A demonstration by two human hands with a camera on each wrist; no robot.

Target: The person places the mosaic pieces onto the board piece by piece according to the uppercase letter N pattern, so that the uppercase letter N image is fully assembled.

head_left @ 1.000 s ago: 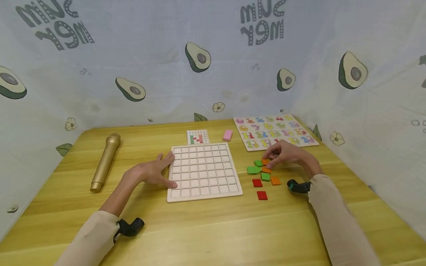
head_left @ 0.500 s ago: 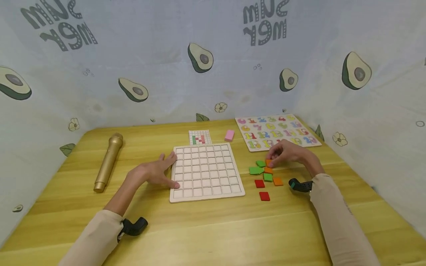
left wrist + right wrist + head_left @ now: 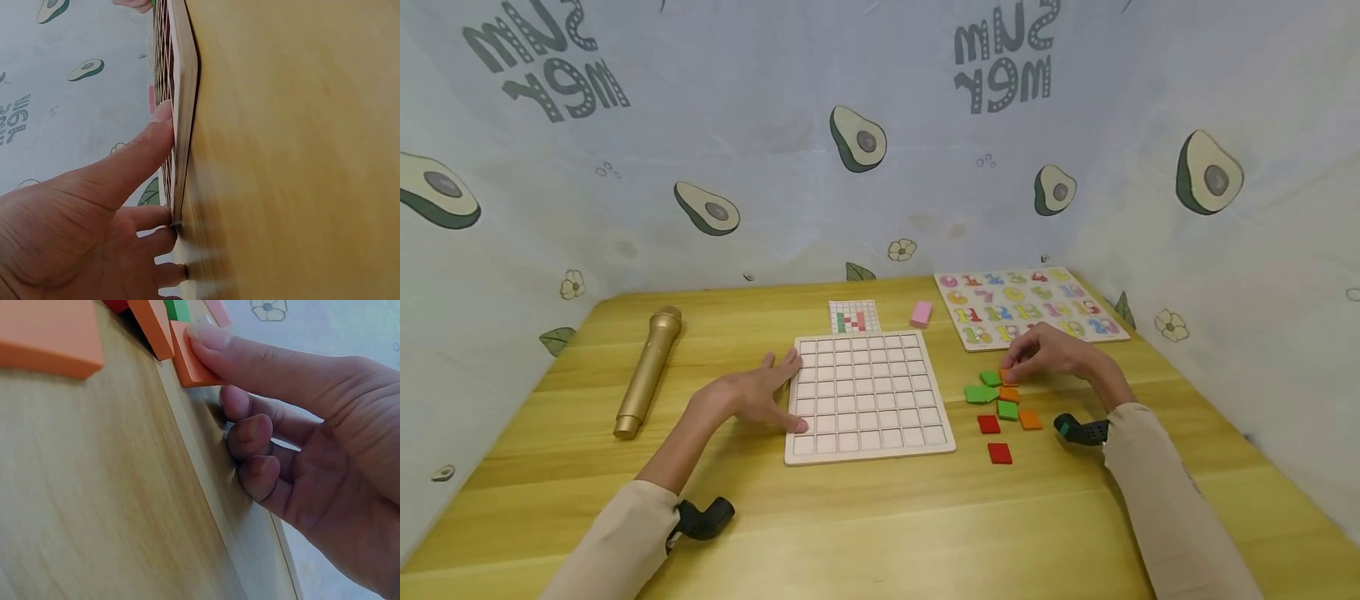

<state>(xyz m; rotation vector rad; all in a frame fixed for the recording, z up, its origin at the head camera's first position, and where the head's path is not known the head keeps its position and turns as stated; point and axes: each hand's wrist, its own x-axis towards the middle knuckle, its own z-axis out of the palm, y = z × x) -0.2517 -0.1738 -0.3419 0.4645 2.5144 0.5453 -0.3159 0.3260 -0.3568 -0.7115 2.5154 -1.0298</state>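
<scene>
In the head view, a square wooden grid board [image 3: 872, 398] lies at the middle of the table. My left hand [image 3: 748, 396] rests along its left side, fingers spread; the left wrist view has the thumb [image 3: 147, 140] over the rim and the other fingers by the edge. To the right of the board, my right hand [image 3: 1051, 353] pinches an orange square tile [image 3: 190, 362] between thumb and curled fingers. Close around it lie green tiles [image 3: 981, 394], two more orange tiles [image 3: 1031, 420] and two red tiles [image 3: 1000, 453].
A small printed grid card [image 3: 853, 317] touches the board's far edge, with a pink block [image 3: 921, 314] beside it. Behind my right hand lies a number puzzle board [image 3: 1030, 304]. A gold microphone [image 3: 651, 367] lies at the left. A patterned cloth [image 3: 775, 125] hangs behind the table.
The whole head view has shifted slightly. My right thumb and fingers have closed in on the far orange tile. My left hand stays on the board's left side.
</scene>
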